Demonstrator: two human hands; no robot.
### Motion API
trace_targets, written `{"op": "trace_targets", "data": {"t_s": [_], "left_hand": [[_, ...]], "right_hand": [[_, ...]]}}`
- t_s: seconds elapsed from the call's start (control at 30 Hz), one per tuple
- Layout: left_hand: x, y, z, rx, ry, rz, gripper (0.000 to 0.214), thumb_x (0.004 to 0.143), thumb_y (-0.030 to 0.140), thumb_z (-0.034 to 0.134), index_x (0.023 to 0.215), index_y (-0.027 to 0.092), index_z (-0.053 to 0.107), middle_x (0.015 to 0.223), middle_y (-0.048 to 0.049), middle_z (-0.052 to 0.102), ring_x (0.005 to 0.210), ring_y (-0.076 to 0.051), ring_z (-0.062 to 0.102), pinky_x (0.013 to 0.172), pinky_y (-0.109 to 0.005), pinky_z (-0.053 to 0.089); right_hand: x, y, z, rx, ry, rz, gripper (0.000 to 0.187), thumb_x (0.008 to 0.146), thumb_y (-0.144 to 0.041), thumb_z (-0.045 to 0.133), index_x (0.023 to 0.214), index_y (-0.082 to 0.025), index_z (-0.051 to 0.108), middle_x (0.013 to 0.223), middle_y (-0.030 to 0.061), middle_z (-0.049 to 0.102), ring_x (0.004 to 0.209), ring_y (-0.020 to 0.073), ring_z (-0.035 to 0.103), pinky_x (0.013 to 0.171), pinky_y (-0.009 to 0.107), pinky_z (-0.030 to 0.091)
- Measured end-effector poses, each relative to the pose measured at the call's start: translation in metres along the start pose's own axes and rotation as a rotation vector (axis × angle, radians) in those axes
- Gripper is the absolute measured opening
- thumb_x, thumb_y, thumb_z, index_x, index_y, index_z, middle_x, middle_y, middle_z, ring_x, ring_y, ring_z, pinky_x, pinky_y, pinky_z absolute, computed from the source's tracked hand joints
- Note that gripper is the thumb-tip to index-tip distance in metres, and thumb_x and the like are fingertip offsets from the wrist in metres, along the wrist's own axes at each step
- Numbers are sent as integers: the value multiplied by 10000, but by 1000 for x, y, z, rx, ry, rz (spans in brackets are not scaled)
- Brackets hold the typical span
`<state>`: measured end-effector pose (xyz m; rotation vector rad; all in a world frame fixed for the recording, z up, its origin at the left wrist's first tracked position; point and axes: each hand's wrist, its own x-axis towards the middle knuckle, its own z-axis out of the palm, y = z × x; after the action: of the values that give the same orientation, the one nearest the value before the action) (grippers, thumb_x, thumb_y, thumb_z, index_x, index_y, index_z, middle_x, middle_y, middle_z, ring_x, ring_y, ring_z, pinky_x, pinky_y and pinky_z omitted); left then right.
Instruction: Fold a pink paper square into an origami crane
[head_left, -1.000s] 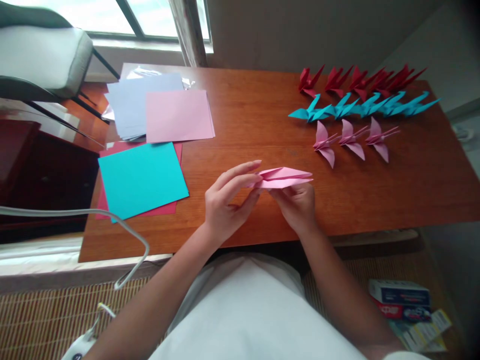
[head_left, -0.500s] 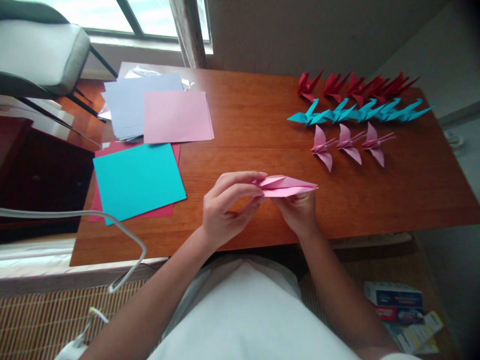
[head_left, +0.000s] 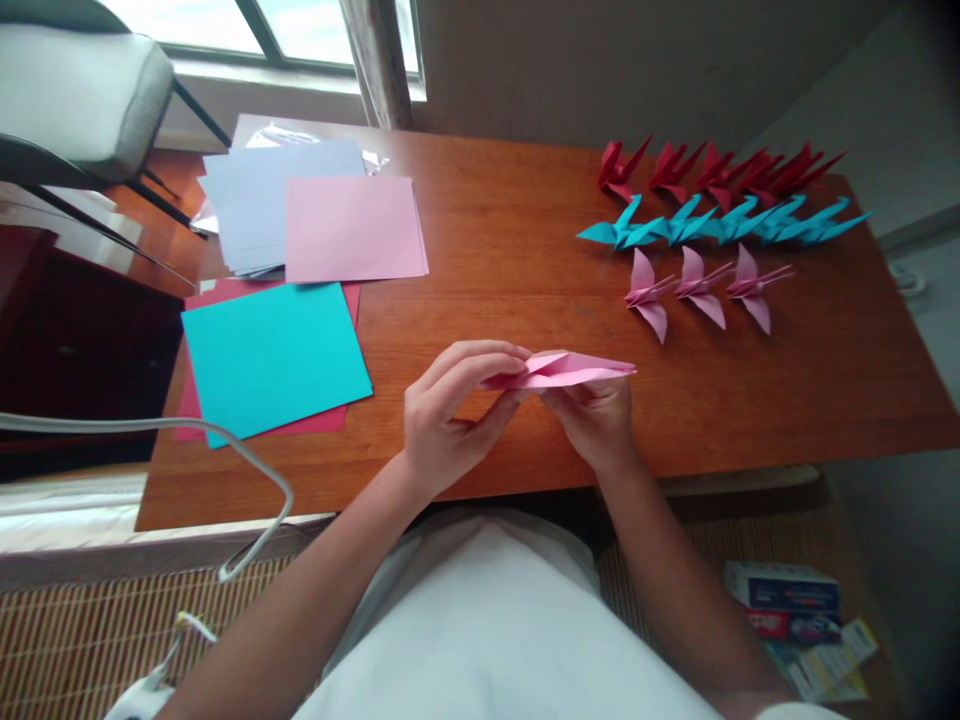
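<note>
A folded piece of pink origami paper (head_left: pixel 577 370) is held between both hands above the table's front edge, its narrow tip pointing right. My left hand (head_left: pixel 461 405) pinches its left end between thumb and fingers. From below and behind, my right hand (head_left: pixel 596 415) grips the paper near the middle; its fingertips are partly hidden by the folds. Beyond, to the right, stand three pink paper cranes (head_left: pixel 701 287) in a row. Behind them run a row of several blue cranes (head_left: pixel 686 225) and a row of several red cranes (head_left: pixel 671 172).
On the table's left lie blue paper sheets (head_left: pixel 277 360) over red sheets (head_left: pixel 334 420), with pink sheets (head_left: pixel 352 230) and pale grey-blue sheets (head_left: pixel 247 205) behind. A white bent cable-like arm (head_left: pixel 255 465) crosses the lower left. A chair (head_left: pixel 82 95) stands by the window.
The left fingers have shifted slightly on the pink paper, and more of its left end now shows beneath them. The view has moved a little; the right hand stays almost in place.
</note>
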<state>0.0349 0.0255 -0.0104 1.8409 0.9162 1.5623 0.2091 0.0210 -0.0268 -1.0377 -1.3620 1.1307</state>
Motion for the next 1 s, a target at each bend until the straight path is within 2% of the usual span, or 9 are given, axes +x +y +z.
{"op": "trace_targets", "data": {"t_s": [0.3,0.47,0.63,0.73,0.8,0.9,1.0], "left_hand": [[3,0,0,29,-20,35,181,870,78,730,1012,191,739,1045,-88,751,966,-183,727,846,-301,608],[1,0,0,6,1,9,118,882,118,732,965,202,737,980,-61,746,885,-160,722,791,-279,606],[0,-2,-1,-47,14,-51,173,862,109,748,1005,199,716,909,-44,740,824,-146,691,723,-260,581],[1,-2,-2,-79,-32,-153,107,884,166,734,990,186,736,897,-53,738,795,-145,674,714,-261,567],[1,-3,-1,-129,-91,-300,89,899,235,730,956,167,741,847,-52,725,736,-140,659,670,-250,552],[-1,-4,0,-245,-170,-537,178,881,331,757,906,159,716,783,-35,713,671,-136,648,591,-228,518],[-3,-6,0,-302,-189,-645,256,844,405,787,872,166,699,773,-27,705,655,-138,631,565,-223,493]], "right_hand": [[-1,-1,0,-34,-4,2,95,901,-292,746,975,-308,804,1031,1,797,964,196,732,891,354,578],[1,-2,1,-49,-11,-22,74,901,-338,739,926,-302,798,989,15,794,961,210,726,910,402,593],[3,-3,3,-24,-31,-27,69,895,-331,736,887,-286,787,959,17,791,957,208,726,901,388,599],[1,-1,4,-2,-21,7,62,887,-328,747,926,-289,773,975,8,783,950,199,721,895,368,591],[-1,0,4,-27,16,11,60,885,-319,751,932,-282,760,929,-3,767,884,177,709,835,326,585],[-1,-1,5,-82,47,13,73,899,-330,730,882,-260,736,821,-12,725,793,157,672,729,278,558],[0,-5,6,-84,33,69,133,905,-352,709,836,-239,704,784,-12,693,744,148,645,671,261,535]]}}
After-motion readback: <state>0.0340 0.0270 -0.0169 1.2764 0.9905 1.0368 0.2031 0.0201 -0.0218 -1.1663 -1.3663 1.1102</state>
